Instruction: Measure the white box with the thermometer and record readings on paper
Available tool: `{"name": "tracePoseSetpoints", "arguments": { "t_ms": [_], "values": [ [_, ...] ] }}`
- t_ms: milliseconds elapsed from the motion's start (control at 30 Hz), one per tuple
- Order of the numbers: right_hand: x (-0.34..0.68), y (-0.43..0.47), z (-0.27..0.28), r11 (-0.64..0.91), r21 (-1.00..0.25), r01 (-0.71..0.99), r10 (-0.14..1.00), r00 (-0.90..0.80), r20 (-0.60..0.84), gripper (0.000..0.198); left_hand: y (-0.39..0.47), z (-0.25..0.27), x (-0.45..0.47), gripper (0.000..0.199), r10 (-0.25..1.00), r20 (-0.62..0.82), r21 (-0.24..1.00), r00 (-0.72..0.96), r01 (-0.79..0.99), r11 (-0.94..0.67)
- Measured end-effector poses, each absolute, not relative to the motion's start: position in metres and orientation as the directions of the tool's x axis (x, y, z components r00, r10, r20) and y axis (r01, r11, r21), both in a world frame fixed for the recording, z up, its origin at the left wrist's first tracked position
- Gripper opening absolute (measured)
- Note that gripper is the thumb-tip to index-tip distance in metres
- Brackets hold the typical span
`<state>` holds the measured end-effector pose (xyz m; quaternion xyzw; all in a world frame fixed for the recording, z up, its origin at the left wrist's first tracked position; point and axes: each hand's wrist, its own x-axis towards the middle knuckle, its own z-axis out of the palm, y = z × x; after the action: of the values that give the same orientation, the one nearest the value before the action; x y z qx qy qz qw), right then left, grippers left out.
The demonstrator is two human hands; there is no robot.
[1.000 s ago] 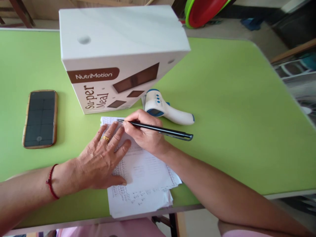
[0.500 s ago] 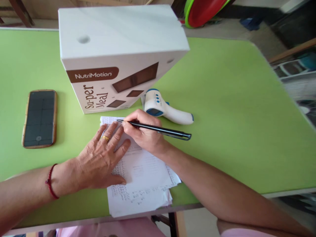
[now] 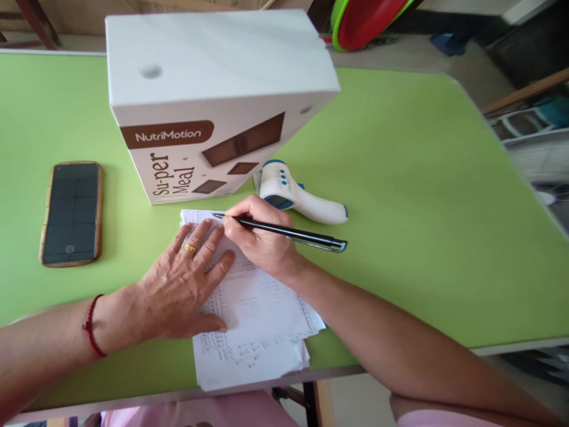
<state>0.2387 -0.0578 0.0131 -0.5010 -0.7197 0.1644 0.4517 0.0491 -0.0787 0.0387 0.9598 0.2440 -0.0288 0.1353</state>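
Observation:
My right hand (image 3: 264,240) grips a black pen (image 3: 293,232), its tip at the upper part of the paper sheets (image 3: 262,308). Handwriting covers parts of these sheets, which overlap on the green table. My left hand (image 3: 186,276) lies flat across their left side, fingers spread, with a gold ring on one finger and a red cord around the wrist. Part of the writing is hidden beneath both hands. Just beyond my right hand lies a white and blue infrared thermometer (image 3: 306,196).
A tall white box (image 3: 222,59) marked NutriMotion stands behind the papers. To the left, a phone (image 3: 72,213) in a brown case lies face up on the green table (image 3: 422,207). Past the far edge is a red and green round object (image 3: 367,24).
The pen and my right hand have shifted very slightly to the right along the paper. My left hand stays where it was.

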Motion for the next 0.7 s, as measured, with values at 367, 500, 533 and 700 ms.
{"name": "tracePoseSetpoints", "arguments": {
  "t_ms": [367,500,533,700],
  "values": [
    [0.2408,-0.0578,0.0101,0.45,-0.681,0.577,0.87,-0.11,0.481,0.019,-0.0787,0.0395,0.0492,0.1,0.455,-0.12,0.241,0.882,0.47,-0.849],
    [0.2402,-0.0569,0.0108,0.477,-0.662,0.577,0.851,-0.116,0.512,0.019,-0.0787,0.0391,0.0492,0.1,0.454,-0.111,0.24,0.884,0.467,-0.851],
    [0.2401,-0.0567,0.0109,0.484,-0.657,0.578,0.847,-0.119,0.518,0.019,-0.0787,0.0391,0.0492,0.099,0.454,-0.105,0.237,0.885,0.466,-0.853],
    [0.2404,-0.0569,0.0114,0.486,-0.645,0.59,0.841,-0.115,0.528,0.019,-0.0792,0.0398,0.0486,0.098,0.459,-0.083,0.221,0.884,0.466,-0.857]
  ]
}}
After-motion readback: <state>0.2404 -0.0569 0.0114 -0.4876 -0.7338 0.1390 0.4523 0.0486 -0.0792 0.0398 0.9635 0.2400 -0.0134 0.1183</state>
